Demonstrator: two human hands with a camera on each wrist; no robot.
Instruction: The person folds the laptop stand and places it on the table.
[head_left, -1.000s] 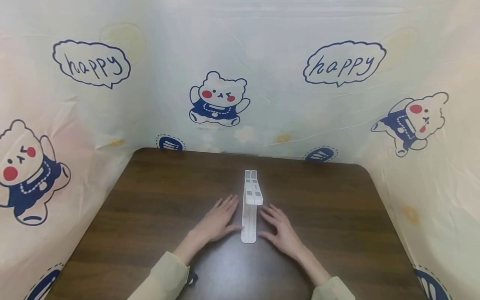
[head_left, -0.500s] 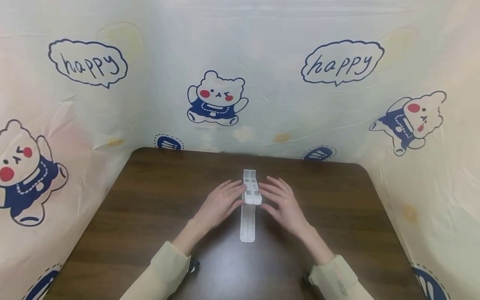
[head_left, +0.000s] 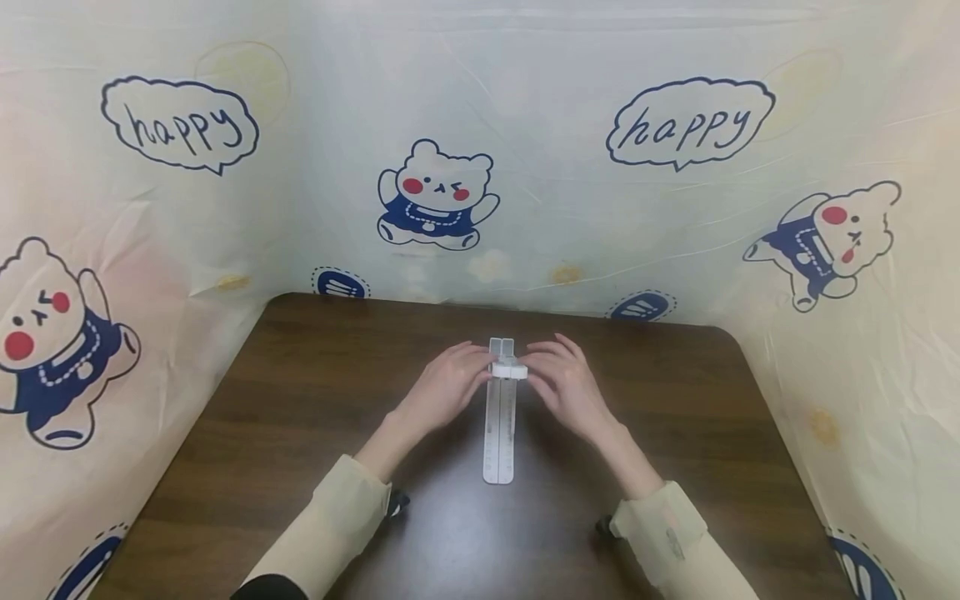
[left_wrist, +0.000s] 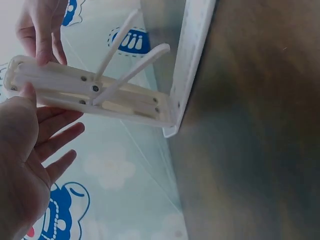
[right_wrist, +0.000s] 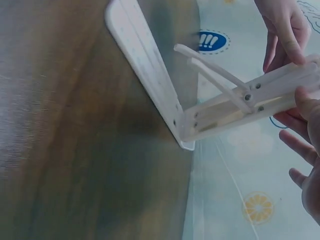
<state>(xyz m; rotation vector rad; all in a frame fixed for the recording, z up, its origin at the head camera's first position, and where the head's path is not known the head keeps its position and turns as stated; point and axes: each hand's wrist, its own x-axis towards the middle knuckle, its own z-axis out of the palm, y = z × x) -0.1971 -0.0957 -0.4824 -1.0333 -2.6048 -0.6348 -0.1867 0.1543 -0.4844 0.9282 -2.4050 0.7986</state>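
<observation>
Stand (head_left: 500, 417), white plastic, folding type, sits mid-bench, nearer the far edge than the near one, its long base strip running toward the person. Upper arm is hinged at the far end and raised off the base; wrist views show two thin struts (left_wrist: 125, 60) hanging from its underside, free ends not seated in anything.

Left hand (head_left: 444, 390) pinches the raised arm's free end from the left, thumb under and fingers curled on it. Right hand (head_left: 564, 385) does the same from the right, fingertips (right_wrist: 305, 102) on the arm's tip, other fingers loosely spread below. Both hands are on the arm only; nothing holds the base strip (right_wrist: 142, 55) down.

Risks, as I judge them:
- Base lifting or skidding on the slick brown bench (head_left: 315, 400), since all the pull goes through the far hinge and the base is light and unpinned.
- Struts missing their notches; they swing loose, so the arm could drop flat once released.
- Hinge (left_wrist: 170, 117) strain if the two hands pull unevenly and twist the arm sideways; thin plastic there looks like the weak spot.
- Finger pinch between arm and struts, as the left fingers (left_wrist: 55, 150) sit close under the arm.

Cartoon-bear sheet (head_left: 480, 125) walls in the bench on its far, left and right edges, well apart from the stand.
</observation>
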